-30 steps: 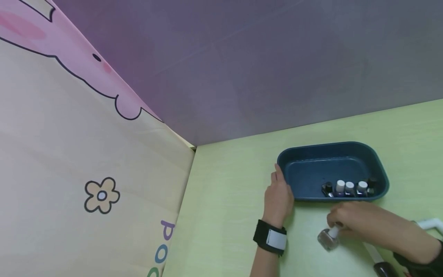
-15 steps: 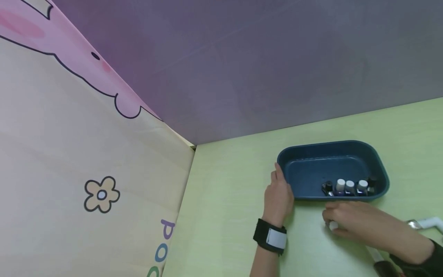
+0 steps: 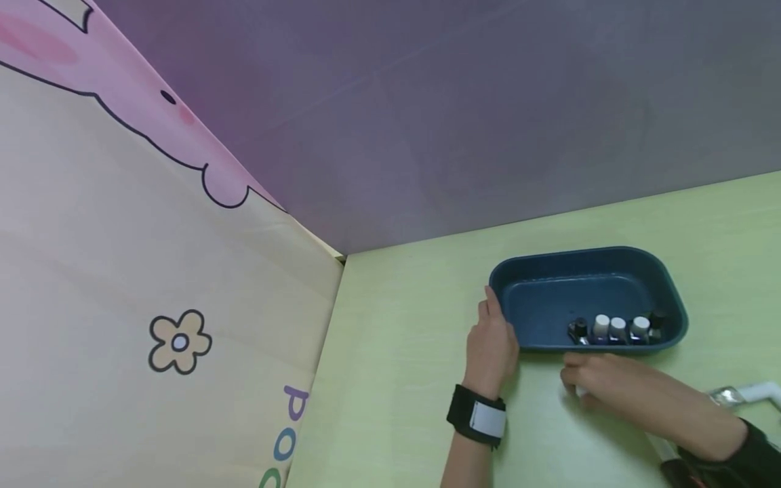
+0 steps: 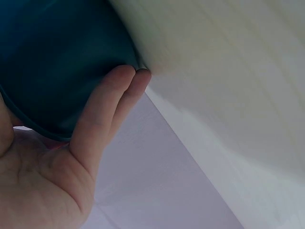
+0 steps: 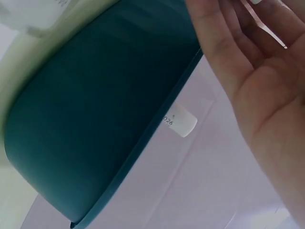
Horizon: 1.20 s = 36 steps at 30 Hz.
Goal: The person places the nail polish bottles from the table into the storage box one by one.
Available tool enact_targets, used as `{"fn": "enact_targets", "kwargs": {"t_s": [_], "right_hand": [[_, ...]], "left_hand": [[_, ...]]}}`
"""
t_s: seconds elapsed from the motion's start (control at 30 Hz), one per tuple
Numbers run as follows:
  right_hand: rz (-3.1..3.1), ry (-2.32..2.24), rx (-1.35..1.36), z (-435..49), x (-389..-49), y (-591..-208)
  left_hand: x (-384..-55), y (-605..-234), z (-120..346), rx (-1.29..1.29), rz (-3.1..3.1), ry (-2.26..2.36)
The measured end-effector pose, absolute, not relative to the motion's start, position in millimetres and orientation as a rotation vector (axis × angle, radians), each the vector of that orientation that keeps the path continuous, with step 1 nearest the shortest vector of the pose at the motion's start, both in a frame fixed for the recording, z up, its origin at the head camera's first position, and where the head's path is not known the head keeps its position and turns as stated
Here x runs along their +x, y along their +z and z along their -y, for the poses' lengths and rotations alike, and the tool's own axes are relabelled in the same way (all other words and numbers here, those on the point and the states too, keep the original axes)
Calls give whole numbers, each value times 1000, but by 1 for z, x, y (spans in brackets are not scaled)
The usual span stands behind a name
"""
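A dark blue-green tray [image 3: 549, 315] stands on the pale green table. My left hand [image 3: 490, 354] rests along its left end; in the left wrist view, straight fingers [image 4: 97, 112] lie against the tray's outer wall. In front of the tray, my right hand [image 3: 601, 381] holds a nail polish bottle by curled fingers. Only a bit of that bottle's white cap [image 3: 580, 391] shows; the hand hides the rest. Several small nail polish bottles [image 3: 617, 331] stand in a row along the tray's near wall, some white-capped, some black-capped.
Right of my right forearm lies a clear glass bottle [image 3: 726, 396] beside a white piece [image 3: 756, 392]. A dark bottle [image 3: 676, 472] with a long white cap lies below the forearm. A grey-purple wall [image 3: 427, 135] rises behind the table, a cream printed wall [image 3: 122, 271] at left.
My right hand has shifted slightly left towards the tray's near side, its bottle turning from full view to mostly hidden behind the fingers. The left hand and tray have stayed put.
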State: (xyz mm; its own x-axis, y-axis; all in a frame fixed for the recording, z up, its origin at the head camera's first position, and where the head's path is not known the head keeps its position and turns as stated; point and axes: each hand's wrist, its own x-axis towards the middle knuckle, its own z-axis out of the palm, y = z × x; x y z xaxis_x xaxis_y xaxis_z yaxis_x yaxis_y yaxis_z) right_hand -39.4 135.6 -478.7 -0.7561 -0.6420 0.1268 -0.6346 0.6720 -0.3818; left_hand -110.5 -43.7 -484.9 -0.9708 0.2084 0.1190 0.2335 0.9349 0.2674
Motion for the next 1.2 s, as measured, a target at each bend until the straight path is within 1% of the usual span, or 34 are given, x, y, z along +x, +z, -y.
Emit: {"fn": "enact_targets", "kwargs": {"t_s": [0.2,0.3,0.67,0.87,1.2], "right_hand": [[-2904,-607,-1110,-136,-41,-476],[-2971,-574,-1170,-136,-41,-473],[-3218,-720,-1557,-138,-48,-468],[-3267,-669,-1521,-140,-50,-463],[-3366,-730,-1493,-136,-48,-458]], "left_hand": [[-110,-486,43,-340,3004,-436],[-110,-486,43,-339,3006,-429],[-111,-487,44,-342,2999,-424],[-111,-488,44,-350,2991,-407],[-111,-488,44,-352,2992,-406]]}}
